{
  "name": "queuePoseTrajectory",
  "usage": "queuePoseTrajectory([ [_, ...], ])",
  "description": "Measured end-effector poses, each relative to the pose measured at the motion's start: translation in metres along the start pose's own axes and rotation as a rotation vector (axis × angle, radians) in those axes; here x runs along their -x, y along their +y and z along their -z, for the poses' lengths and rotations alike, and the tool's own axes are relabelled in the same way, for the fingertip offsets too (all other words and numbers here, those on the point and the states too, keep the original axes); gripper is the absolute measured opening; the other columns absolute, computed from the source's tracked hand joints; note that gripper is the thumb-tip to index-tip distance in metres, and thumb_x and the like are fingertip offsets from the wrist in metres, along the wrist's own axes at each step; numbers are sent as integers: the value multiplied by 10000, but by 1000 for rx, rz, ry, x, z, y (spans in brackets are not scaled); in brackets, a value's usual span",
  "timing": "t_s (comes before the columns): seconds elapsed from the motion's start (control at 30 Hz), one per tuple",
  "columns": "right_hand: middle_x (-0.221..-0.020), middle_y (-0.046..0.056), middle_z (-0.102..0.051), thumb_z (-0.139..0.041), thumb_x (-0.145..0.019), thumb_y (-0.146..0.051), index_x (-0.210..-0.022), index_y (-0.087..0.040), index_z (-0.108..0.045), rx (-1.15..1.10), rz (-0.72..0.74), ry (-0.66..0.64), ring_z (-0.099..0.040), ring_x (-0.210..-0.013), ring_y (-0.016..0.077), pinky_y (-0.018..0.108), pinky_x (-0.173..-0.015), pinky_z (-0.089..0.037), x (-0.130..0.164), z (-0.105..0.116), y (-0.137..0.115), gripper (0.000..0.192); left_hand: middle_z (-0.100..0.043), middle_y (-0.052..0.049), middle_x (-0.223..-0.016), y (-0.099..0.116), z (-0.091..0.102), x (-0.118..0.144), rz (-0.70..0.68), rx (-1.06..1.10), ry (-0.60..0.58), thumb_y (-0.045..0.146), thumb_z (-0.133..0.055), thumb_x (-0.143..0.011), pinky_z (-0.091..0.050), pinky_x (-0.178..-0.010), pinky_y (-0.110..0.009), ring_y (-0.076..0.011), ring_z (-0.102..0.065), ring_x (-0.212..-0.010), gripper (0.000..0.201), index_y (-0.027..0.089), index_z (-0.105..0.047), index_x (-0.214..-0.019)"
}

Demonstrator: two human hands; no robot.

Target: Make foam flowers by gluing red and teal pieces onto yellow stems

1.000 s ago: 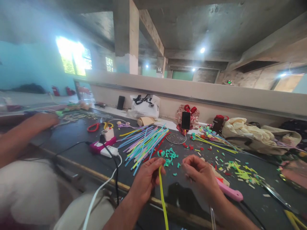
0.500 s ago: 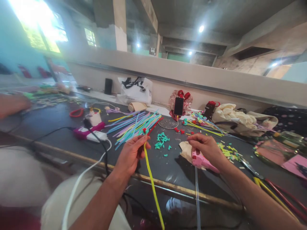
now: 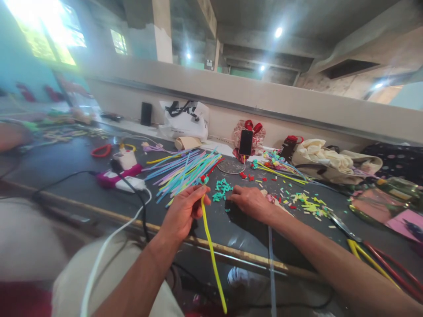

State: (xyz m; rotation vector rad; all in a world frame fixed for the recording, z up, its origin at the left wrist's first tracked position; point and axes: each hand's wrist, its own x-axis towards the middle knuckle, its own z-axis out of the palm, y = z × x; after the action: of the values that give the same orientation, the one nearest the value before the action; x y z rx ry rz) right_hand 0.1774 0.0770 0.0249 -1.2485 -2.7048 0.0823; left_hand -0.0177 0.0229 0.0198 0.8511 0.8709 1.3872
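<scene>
At lower centre, the left hand (image 3: 183,213) pinches a yellow pipe cleaner (image 3: 209,246), fingers clamped near its top; the stem hangs below the bench (image 3: 66,176) edge. Just right, the right hand (image 3: 253,203) rests on the bench, fingers loosely curled, beside teal cut pieces (image 3: 221,190). Beyond lies a fan of coloured pipe cleaners (image 3: 185,169).

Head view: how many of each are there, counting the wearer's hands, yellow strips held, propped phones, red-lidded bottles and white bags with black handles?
Hands: 2, the left hand pinching the strip, the right hand low beside the teal bits
Yellow strip: 1
Phone: 1
Red-lidded bottle: 1
White bag: 1
Total: 6
</scene>
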Motion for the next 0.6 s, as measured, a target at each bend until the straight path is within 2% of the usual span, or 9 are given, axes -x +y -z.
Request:
queuePoseTrajectory([
  [0.1, -865, 79, -568, -430, -785, -152, -809, -188, -616, 53, 13, -17, -532, -733, 172, 253, -598, -342, 0, -3, -2, 192, -548, 52, -475, 1, 0, 2, 6, -2, -11, 299, -605, -647, -236, -294, -121, -16, -376, -300, 186, 134, -587, -732],
  [0.23, -868, 50, -562, -458, -748, -158, -815, -185, -592, -37, -32, 71, -522, -723, 150, 247, -625, -345, -3, 1, 0, 152, -552, 52, -475, 1, 2, 2, 9, 2, -5, 288, -603, -654, -256, -290, -113, -14, -378, -297, 172, 135, -591, -734],
  [0.4, -704, -5, -565, -449, -694, -160, -723, -171, -562, -353, -160, 207, -504, -611, 106, 215, -583, -366, -10, 12, 9, 118, -550, 44, -465, 0, 7, -1, 101, 121, -53, 252, -599, -671, -254, -270, -92, 0, -384, -281, 134, 126, -596, -716],
  [0.5, -580, -33, -533, -440, -666, -170, -657, -165, -528, -581, -219, 227, -491, -513, 88, 193, -493, -364, -12, 14, 8, 89, -530, 51, -443, 0, 9, -3, 166, 234, -129, 220, -596, -672, -255, -259, -83, 7, -373, -266, 103, 126, -591, -713],
  [0.6, -552, -43, -530, -451, -656, -193, -660, -162, -517, -784, -266, 230, -487, -462, 76, 172, -414, -332, -13, 11, 3, 72, -510, 59, -424, -1, 10, -4, 181, 276, -192, 206, -590, -681, -271, -258, -87, 8, -359, -256, 88, 124, -589, -714],
])
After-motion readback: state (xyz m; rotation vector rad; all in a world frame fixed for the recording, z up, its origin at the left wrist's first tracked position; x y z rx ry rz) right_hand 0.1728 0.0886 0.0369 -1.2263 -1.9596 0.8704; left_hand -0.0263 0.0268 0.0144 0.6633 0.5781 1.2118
